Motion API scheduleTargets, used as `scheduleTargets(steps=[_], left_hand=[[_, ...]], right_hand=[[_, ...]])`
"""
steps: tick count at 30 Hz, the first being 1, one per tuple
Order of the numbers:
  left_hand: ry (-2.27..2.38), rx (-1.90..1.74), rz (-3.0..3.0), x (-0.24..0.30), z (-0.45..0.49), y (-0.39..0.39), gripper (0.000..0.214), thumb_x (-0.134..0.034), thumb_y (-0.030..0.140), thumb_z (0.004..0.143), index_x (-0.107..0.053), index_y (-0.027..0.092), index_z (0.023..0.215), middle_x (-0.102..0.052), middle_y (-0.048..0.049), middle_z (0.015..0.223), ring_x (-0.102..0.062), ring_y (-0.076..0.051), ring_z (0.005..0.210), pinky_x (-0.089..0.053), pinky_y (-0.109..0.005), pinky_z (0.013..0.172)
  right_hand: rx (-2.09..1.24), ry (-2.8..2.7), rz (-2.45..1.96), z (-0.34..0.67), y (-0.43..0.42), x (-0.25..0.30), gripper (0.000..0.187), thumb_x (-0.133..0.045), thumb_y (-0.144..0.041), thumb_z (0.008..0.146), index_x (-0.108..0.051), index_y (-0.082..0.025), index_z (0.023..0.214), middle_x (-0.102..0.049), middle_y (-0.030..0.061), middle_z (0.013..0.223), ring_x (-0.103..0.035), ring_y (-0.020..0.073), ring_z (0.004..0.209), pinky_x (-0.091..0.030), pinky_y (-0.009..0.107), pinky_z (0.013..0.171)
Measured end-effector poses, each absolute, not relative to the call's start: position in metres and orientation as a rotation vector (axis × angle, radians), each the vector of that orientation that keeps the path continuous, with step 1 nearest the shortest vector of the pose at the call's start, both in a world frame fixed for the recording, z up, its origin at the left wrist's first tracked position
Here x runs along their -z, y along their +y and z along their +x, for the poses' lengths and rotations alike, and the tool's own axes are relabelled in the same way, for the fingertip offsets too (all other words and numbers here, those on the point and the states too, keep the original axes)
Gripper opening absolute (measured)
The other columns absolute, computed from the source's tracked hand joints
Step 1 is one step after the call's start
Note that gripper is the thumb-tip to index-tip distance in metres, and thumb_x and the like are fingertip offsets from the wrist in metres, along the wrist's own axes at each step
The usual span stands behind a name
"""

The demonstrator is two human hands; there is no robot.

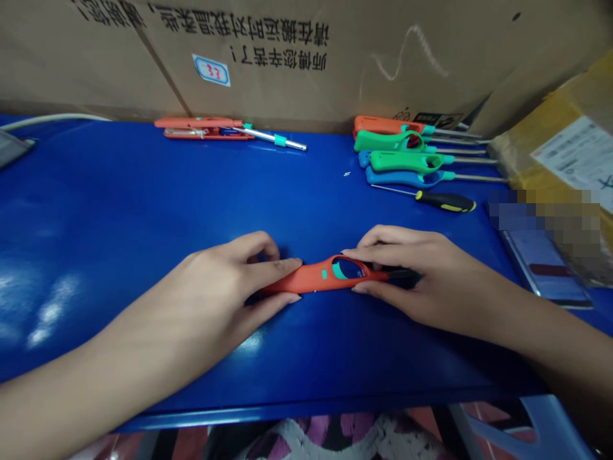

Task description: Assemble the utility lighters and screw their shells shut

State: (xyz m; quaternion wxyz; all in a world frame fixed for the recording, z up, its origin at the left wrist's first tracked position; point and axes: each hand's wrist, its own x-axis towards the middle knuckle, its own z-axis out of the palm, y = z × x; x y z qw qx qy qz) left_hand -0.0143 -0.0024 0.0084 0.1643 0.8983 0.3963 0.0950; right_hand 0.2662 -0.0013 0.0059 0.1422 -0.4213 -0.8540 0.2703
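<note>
An orange gas lighter (311, 276) with a teal trigger lies sideways just over the blue table, near its front edge. My left hand (239, 275) pinches the handle end between thumb and fingers. At the trigger end, my right hand (412, 265) is closed around the lighter, thumb below and fingers above. A dark nozzle part shows under the right palm; the rest of it is hidden. Farther back lies a screwdriver (445, 201) with a black and yellow handle, its shaft pointing left.
Several lighters, among them a green one (405, 161), are stacked at the back right. An opened orange lighter (205, 128) lies at the back left. A large cardboard box (287, 83) walls off the rear. A taped carton (555, 147) and a flat phone-like object (546, 262) sit at right.
</note>
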Motion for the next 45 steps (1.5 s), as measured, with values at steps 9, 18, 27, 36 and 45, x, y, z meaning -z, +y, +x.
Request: scheduleTargets(steps=[9,18,27,36,45], left_hand=[[1.078,-0.337,2.513,-0.006,-0.013,-0.001,0.031,-0.057,0.029,0.097,-0.071,0.023,0.124,-0.064,-0.0070,0.105,-0.068,-0.016,0.075,-0.053,-0.029,0.064],[0.997,-0.361,2.459,-0.007,-0.015,0.009,0.030,-0.059,0.035,0.098,-0.071,0.022,0.123,-0.063,-0.0044,0.104,-0.066,-0.013,0.082,-0.052,-0.025,0.072],[0.925,-0.467,2.576,-0.005,-0.015,0.010,0.023,-0.056,0.029,0.101,-0.067,0.018,0.119,-0.064,-0.0025,0.104,-0.064,-0.012,0.091,-0.048,-0.023,0.079],[0.946,-0.498,2.478,-0.004,-0.014,0.006,0.021,-0.056,0.028,0.100,-0.071,0.019,0.112,-0.063,-0.0016,0.088,-0.061,-0.013,0.078,-0.046,-0.024,0.068],[1.045,-0.453,1.636,-0.007,0.002,0.009,0.033,-0.060,0.042,0.096,-0.071,0.014,0.082,-0.064,-0.0013,0.068,-0.053,-0.009,0.054,-0.043,-0.019,0.048]], right_hand=[[-0.670,-2.542,-1.239,0.264,-0.004,-0.005,0.030,-0.063,-0.025,0.095,-0.070,-0.020,0.123,-0.065,0.0058,0.111,-0.065,0.0157,0.095,-0.053,0.028,0.083],[-0.201,-2.787,-0.969,0.269,-0.002,-0.003,0.031,-0.052,-0.027,0.101,-0.068,-0.013,0.123,-0.069,0.0123,0.113,-0.067,0.0234,0.093,-0.056,0.037,0.080],[0.063,-2.715,-0.942,0.274,0.002,-0.001,0.028,-0.053,-0.023,0.100,-0.069,-0.009,0.118,-0.076,0.0120,0.105,-0.070,0.0251,0.093,-0.054,0.037,0.084],[0.029,-2.656,-1.006,0.269,-0.001,-0.004,0.022,-0.050,-0.022,0.100,-0.070,-0.015,0.108,-0.077,0.0088,0.096,-0.071,0.0239,0.082,-0.053,0.037,0.071],[-0.024,-2.767,-0.996,0.267,0.003,-0.006,0.047,-0.049,-0.046,0.102,-0.058,-0.014,0.135,-0.071,0.0129,0.120,-0.066,0.0276,0.102,-0.052,0.043,0.083]])
